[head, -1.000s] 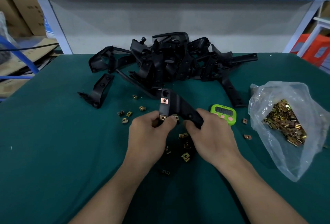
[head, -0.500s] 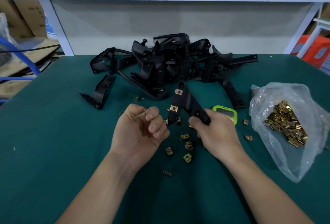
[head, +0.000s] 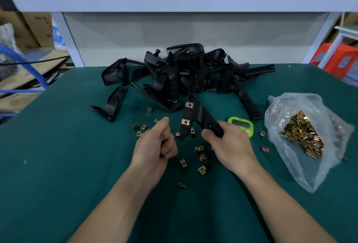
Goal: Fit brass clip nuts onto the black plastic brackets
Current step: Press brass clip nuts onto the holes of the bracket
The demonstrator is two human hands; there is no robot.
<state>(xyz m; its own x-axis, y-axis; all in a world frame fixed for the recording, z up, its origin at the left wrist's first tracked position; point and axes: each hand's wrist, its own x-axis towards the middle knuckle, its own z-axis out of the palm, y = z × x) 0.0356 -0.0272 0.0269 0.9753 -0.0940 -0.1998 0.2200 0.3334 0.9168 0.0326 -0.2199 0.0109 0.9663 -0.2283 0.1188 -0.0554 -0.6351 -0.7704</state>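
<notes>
My right hand (head: 230,145) grips one arm of a black plastic bracket (head: 195,115), held up over the green table. Two brass clip nuts sit on its other arm, the upper nut (head: 189,104) and the lower nut (head: 185,121). My left hand (head: 157,143) is curled into a loose fist just left of the bracket, apart from it; whether it holds a nut is hidden. Several loose brass clip nuts (head: 201,157) lie on the table between and under my hands.
A heap of black brackets (head: 182,76) fills the back middle of the table, with a single bracket (head: 112,105) at the left. A clear plastic bag of clip nuts (head: 302,136) lies at the right. A green timer (head: 241,124) sits beside my right hand.
My left hand let go of the bracket's lower end and drew back left into a loose fist. My right hand lifted and tilted the bracket so its nut-bearing arm points up.
</notes>
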